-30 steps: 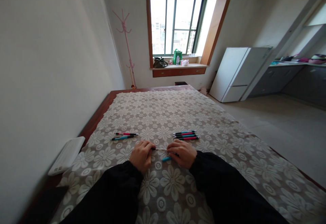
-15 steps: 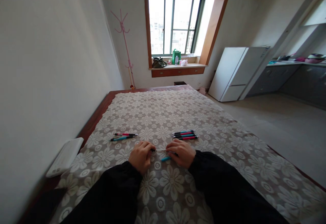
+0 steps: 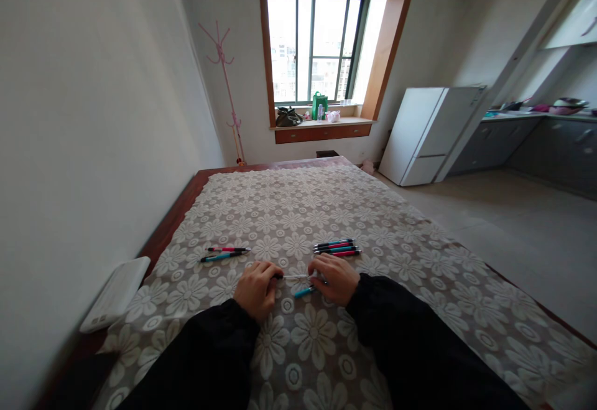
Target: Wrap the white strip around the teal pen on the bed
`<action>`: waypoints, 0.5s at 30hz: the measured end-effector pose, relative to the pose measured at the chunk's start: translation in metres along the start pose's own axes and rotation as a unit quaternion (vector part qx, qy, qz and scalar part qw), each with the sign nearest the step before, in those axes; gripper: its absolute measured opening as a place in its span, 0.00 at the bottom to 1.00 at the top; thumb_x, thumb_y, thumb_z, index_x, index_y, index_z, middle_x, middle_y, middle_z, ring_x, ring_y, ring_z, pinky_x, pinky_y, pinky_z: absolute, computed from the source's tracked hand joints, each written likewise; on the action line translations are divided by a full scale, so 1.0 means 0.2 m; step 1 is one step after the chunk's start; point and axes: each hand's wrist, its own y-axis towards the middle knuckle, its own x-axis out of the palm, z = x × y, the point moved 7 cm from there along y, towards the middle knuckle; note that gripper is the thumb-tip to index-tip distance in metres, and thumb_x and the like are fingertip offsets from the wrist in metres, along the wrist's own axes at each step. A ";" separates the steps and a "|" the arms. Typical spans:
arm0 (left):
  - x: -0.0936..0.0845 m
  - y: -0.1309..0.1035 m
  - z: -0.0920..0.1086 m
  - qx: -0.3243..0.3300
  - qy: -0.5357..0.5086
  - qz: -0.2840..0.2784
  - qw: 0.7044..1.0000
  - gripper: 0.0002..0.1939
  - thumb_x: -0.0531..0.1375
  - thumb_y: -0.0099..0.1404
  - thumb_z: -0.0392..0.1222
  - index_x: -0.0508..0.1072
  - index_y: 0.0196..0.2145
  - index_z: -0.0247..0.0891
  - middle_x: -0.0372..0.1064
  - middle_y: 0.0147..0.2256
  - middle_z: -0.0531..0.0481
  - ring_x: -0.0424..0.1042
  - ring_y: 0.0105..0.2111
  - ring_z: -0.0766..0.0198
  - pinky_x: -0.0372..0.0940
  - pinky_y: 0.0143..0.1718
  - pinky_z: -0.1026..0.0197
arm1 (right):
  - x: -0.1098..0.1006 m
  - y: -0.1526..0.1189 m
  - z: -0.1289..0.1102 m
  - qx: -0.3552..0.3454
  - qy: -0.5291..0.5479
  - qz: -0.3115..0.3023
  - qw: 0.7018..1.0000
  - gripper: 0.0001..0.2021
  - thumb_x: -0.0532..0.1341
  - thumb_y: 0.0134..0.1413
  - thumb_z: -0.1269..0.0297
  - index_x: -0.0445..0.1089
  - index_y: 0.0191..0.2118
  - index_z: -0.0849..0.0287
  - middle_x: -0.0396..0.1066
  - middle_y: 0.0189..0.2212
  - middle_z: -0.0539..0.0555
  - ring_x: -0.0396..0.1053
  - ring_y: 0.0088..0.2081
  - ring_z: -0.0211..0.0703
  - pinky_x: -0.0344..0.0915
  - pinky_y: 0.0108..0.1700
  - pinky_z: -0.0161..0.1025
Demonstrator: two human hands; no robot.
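Observation:
My left hand point(image 3: 256, 288) is closed, thumb and forefinger pinching a small black pen grip point(image 3: 278, 277). From it a thin whitish pen refill point(image 3: 295, 277) runs across to my right hand point(image 3: 333, 278), whose bent fingers close around its other end. A teal pen barrel point(image 3: 304, 292) lies on the cloth, its right end partly hidden under my right fingers. Beyond my left hand rest two pens, a red and black pen point(image 3: 227, 249) and a teal and black pen point(image 3: 224, 256). Behind my right hand several red or teal pens point(image 3: 336, 247) lie side by side.
A flower-patterned cloth point(image 3: 314, 332) covers the table. At the left edge sits a white flat device point(image 3: 116, 292), with a dark object point(image 3: 81, 379) nearer me. The wall point(image 3: 93, 117) borders the left side. Past the table stand a pink coat rack point(image 3: 227, 86) and a white fridge point(image 3: 415, 133).
My right hand has shifted slightly away from my left, its fingers lifted a little, and more of the teal barrel shows. My left hand stays almost still. The view has tilted slightly.

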 end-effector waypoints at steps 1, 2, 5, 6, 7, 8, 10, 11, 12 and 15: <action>0.00 0.00 0.00 0.000 -0.001 -0.001 1.000 0.14 0.54 0.63 0.30 0.75 0.42 0.44 0.74 0.44 0.50 0.69 0.48 0.54 0.63 0.51 0.50 | -0.01 0.00 0.00 -0.002 -0.003 -0.003 1.000 0.05 0.64 0.55 0.66 0.70 0.39 0.58 0.73 0.36 0.54 0.69 0.40 0.48 0.64 0.42 0.42; 0.00 0.00 0.00 0.000 -0.001 -0.001 1.000 0.14 0.54 0.63 0.30 0.75 0.42 0.44 0.74 0.44 0.50 0.69 0.48 0.54 0.63 0.51 0.50 | -0.01 0.00 0.00 -0.009 -0.004 -0.010 1.000 0.07 0.66 0.54 0.64 0.70 0.39 0.57 0.73 0.37 0.54 0.69 0.40 0.48 0.64 0.42 0.42; 0.00 0.00 0.00 0.001 -0.003 0.002 1.000 0.14 0.54 0.63 0.30 0.75 0.42 0.44 0.74 0.44 0.50 0.69 0.47 0.54 0.63 0.51 0.50 | 0.01 -0.01 -0.02 -0.037 -0.003 -0.051 0.998 0.10 0.69 0.51 0.63 0.71 0.39 0.57 0.73 0.37 0.53 0.69 0.41 0.49 0.63 0.42 0.41; 0.00 0.00 -0.01 0.001 -0.004 0.003 1.000 0.14 0.54 0.63 0.30 0.74 0.41 0.44 0.74 0.43 0.50 0.69 0.47 0.54 0.63 0.51 0.50 | 0.01 -0.01 -0.01 -0.039 -0.004 -0.065 0.997 0.09 0.68 0.51 0.64 0.72 0.38 0.57 0.73 0.37 0.53 0.69 0.41 0.48 0.63 0.42 0.41; 0.00 0.01 -0.01 0.001 -0.006 0.003 1.000 0.14 0.54 0.63 0.30 0.75 0.41 0.44 0.74 0.43 0.50 0.69 0.47 0.55 0.63 0.51 0.50 | 0.01 -0.01 0.00 -0.034 -0.006 -0.076 0.996 0.07 0.68 0.52 0.66 0.72 0.37 0.57 0.73 0.37 0.53 0.70 0.41 0.48 0.63 0.42 0.40; 0.01 0.01 -0.01 0.001 -0.007 0.002 1.000 0.14 0.55 0.63 0.30 0.75 0.42 0.44 0.74 0.44 0.50 0.69 0.47 0.55 0.63 0.51 0.50 | 0.01 -0.02 0.02 -0.024 -0.010 -0.085 0.996 0.05 0.67 0.53 0.67 0.72 0.36 0.57 0.74 0.37 0.53 0.70 0.41 0.47 0.62 0.41 0.40; 0.01 0.01 -0.01 0.000 -0.008 0.000 1.000 0.14 0.55 0.63 0.31 0.75 0.42 0.44 0.74 0.44 0.49 0.69 0.48 0.55 0.63 0.51 0.50 | -0.01 -0.03 0.08 0.006 -0.013 -0.101 0.995 0.03 0.65 0.54 0.69 0.72 0.35 0.58 0.74 0.36 0.53 0.71 0.40 0.46 0.62 0.41 0.39; 0.01 0.01 -0.01 0.000 -0.007 -0.001 1.000 0.14 0.55 0.63 0.30 0.75 0.42 0.44 0.74 0.44 0.49 0.69 0.48 0.54 0.63 0.52 0.50 | -0.02 -0.04 0.11 0.023 -0.015 -0.107 0.994 0.03 0.65 0.54 0.70 0.72 0.35 0.58 0.74 0.36 0.53 0.71 0.40 0.46 0.62 0.41 0.39; 0.01 0.01 -0.01 0.001 -0.006 -0.003 1.000 0.14 0.55 0.63 0.30 0.75 0.42 0.44 0.74 0.44 0.49 0.69 0.48 0.54 0.63 0.52 0.50 | -0.04 -0.04 0.14 0.040 -0.018 -0.111 0.993 0.02 0.65 0.54 0.70 0.73 0.35 0.58 0.74 0.36 0.53 0.71 0.40 0.46 0.62 0.41 0.39; 0.01 0.00 -0.01 0.001 -0.003 -0.006 1.000 0.14 0.54 0.63 0.30 0.75 0.42 0.44 0.74 0.44 0.49 0.69 0.48 0.54 0.63 0.52 0.50 | -0.07 -0.05 0.19 0.073 -0.029 -0.106 0.991 0.02 0.63 0.56 0.69 0.73 0.36 0.58 0.75 0.36 0.54 0.72 0.40 0.46 0.63 0.41 0.39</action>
